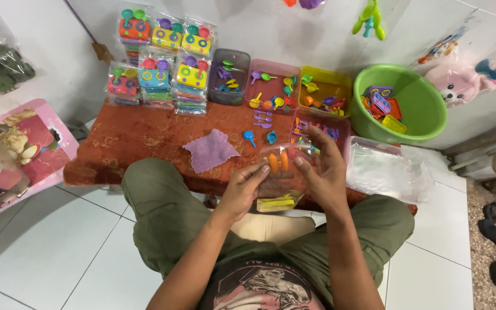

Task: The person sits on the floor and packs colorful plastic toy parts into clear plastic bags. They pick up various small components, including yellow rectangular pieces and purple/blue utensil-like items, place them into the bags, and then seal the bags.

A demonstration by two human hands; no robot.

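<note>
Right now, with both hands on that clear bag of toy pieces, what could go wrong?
1. The clear plastic bag is held in mid-air between the left hand and right hand; if its mouth gapes, the orange pieces could slip out toward the lap or tiled floor.
2. The yellow piece weighs down the bag's bottom; a loose grip may drop the whole bag.
3. Small blue scoops lie loose on the low table; a sleeve or elbow might sweep them off.

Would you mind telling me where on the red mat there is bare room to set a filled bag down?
The widest bare patch of the red mat lies left of the purple cloth, below the stacked toy packs. A narrower strip runs between the cloth and the loose spoons. The back edge with the trays and the right side by the clear bags are crowded.
</note>
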